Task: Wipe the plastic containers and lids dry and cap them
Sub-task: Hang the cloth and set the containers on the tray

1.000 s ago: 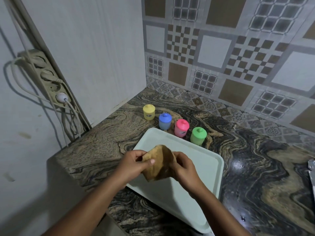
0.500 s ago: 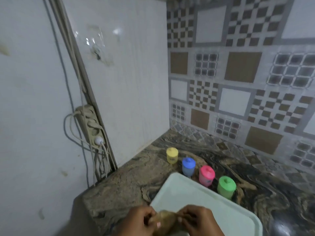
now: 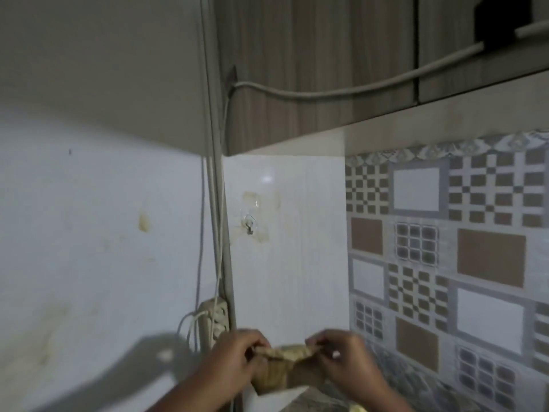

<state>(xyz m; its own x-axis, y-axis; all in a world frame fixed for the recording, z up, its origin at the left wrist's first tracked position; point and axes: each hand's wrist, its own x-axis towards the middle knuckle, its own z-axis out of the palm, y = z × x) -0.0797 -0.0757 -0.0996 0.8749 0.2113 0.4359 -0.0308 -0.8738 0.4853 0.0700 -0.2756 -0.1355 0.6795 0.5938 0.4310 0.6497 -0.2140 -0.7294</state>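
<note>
A tan cloth [image 3: 283, 365] hangs stretched between both hands at the bottom of the head view. My left hand [image 3: 237, 361] pinches its left edge and my right hand [image 3: 344, 359] pinches its right edge, raised in front of the white wall. A sliver of yellow [image 3: 358, 408], probably the yellow container's lid, shows at the bottom edge. The other containers and the tray are out of view below the frame.
A clear adhesive hook [image 3: 249, 226] sticks on the white wall above the hands. A power strip [image 3: 215, 318] with cables hangs along the corner trim. A wall cabinet [image 3: 326, 84] juts out overhead. Patterned tiles [image 3: 445, 263] cover the right wall.
The view has swung sharply upward, from the counter to the wall and cabinet. Both hands have lifted the cloth and pulled it out wider; the tray and most containers dropped out of sight.
</note>
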